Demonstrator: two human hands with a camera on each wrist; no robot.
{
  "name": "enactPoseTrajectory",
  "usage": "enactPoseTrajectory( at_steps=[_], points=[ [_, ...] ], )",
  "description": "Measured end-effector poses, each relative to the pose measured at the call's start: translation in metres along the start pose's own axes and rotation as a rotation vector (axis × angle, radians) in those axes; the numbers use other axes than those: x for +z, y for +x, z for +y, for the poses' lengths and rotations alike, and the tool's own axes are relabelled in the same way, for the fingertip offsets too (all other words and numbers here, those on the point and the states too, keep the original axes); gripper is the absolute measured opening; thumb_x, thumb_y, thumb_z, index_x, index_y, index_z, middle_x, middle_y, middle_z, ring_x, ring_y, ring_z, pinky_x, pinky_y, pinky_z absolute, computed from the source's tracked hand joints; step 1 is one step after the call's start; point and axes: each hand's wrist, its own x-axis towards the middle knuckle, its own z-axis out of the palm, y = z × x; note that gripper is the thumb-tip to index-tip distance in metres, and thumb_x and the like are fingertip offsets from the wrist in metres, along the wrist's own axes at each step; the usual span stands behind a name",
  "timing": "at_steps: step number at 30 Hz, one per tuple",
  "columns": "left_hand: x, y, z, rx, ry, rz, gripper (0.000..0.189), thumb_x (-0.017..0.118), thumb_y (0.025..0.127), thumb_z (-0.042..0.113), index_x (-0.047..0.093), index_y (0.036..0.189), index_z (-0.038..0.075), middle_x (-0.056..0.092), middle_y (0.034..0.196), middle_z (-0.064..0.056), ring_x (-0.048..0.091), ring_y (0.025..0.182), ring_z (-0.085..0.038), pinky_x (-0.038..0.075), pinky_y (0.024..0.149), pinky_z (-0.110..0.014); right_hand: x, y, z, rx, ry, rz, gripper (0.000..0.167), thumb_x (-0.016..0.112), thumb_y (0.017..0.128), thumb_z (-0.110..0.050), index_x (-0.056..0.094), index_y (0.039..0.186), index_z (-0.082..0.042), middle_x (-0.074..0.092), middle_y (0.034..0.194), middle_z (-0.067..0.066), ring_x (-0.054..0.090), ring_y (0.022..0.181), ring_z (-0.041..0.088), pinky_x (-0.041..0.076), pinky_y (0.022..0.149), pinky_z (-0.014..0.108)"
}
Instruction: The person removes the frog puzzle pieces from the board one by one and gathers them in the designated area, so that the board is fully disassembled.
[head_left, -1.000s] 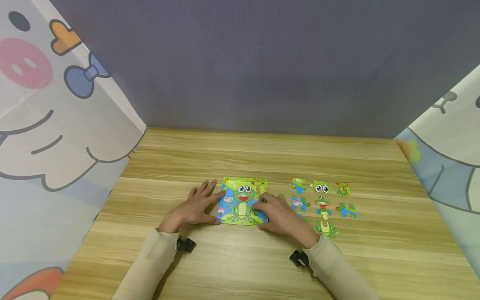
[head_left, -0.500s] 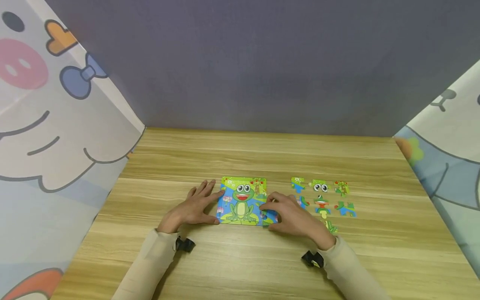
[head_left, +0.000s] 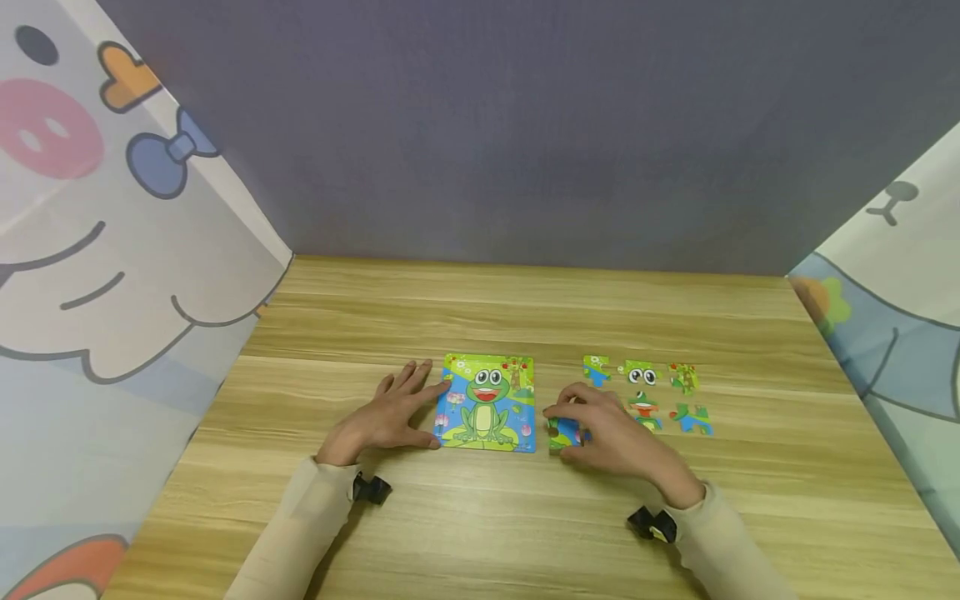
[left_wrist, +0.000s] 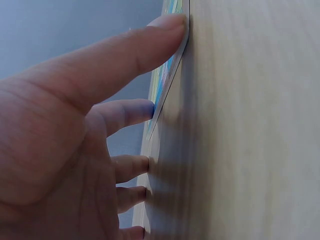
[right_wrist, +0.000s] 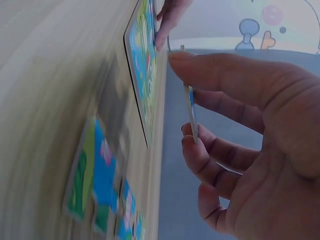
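A square frog puzzle board (head_left: 486, 404) lies flat on the table. My left hand (head_left: 390, 417) rests at its left side, fingers spread, with the thumb and index fingertip touching the board's edge. To the right of the board, my right hand (head_left: 615, 433) pinches a puzzle piece (head_left: 564, 432) of blue and green between thumb and fingers. In the right wrist view this piece (right_wrist: 191, 112) is seen edge-on, raised off the table. Loose pieces lie beyond that hand, among them the frog's eyes piece (head_left: 641, 375) and the mouth piece (head_left: 642, 406); others are hidden under the hand.
More loose pieces make up the spread on the right: an upper-left corner piece (head_left: 597, 369), an upper-right piece (head_left: 683, 377) and a blue-green side piece (head_left: 692, 419). Behind the wooden table (head_left: 480, 308) rises a grey partition (head_left: 480, 150).
My right hand has moved right, off the board's lower right corner, carrying the puzzle piece with it. The board's lower right area is now uncovered. My left hand stays in place.
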Motion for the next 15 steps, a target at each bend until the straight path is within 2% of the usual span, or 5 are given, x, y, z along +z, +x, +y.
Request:
enactPoseTrajectory(
  at_steps=[3, 10, 13, 15],
  points=[
    [0.000, 0.000, 0.000, 0.000, -0.001, -0.001, 0.090, 0.078, 0.084, 0.044, 0.033, 0.158, 0.016, 0.005, 0.168, -0.025, 0.001, 0.155, -0.050, 0.006, 0.116, -0.076, -0.004, -0.006, 0.004, 0.005, -0.018, 0.024, 0.048, 0.090, 0.072, -0.017, 0.074, 0.117, -0.016, 0.061, 0.115, -0.001, 0.057, 0.102, 0.013, 0.041, 0.093, 0.050],
    [0.000, 0.000, 0.000, -0.002, -0.004, -0.001, 0.090, 0.078, 0.084, 0.044, 0.033, 0.158, 0.016, 0.005, 0.168, -0.025, 0.001, 0.155, -0.050, 0.006, 0.117, -0.075, -0.011, -0.023, 0.019, -0.005, -0.072, 0.091, 0.049, 0.091, 0.068, -0.015, 0.074, 0.114, -0.015, 0.063, 0.113, -0.001, 0.061, 0.100, 0.015, 0.045, 0.089, 0.055],
    [0.000, 0.000, 0.000, 0.003, -0.005, -0.001, 0.090, 0.078, 0.085, 0.044, 0.033, 0.158, 0.016, 0.005, 0.168, -0.025, 0.000, 0.155, -0.050, 0.005, 0.116, -0.076, -0.014, -0.031, 0.025, -0.016, -0.083, 0.125, 0.051, 0.092, 0.065, -0.012, 0.075, 0.112, -0.014, 0.064, 0.113, 0.000, 0.061, 0.097, 0.015, 0.045, 0.084, 0.050],
    [0.000, 0.000, 0.000, 0.004, -0.006, -0.001, 0.090, 0.078, 0.085, 0.044, 0.033, 0.158, 0.016, 0.005, 0.168, -0.025, 0.000, 0.155, -0.050, 0.005, 0.116, -0.076, -0.016, -0.036, 0.029, -0.014, -0.077, 0.136, 0.051, 0.091, 0.065, -0.010, 0.074, 0.113, -0.014, 0.064, 0.112, 0.000, 0.059, 0.092, 0.011, 0.043, 0.081, 0.042]
  ],
)
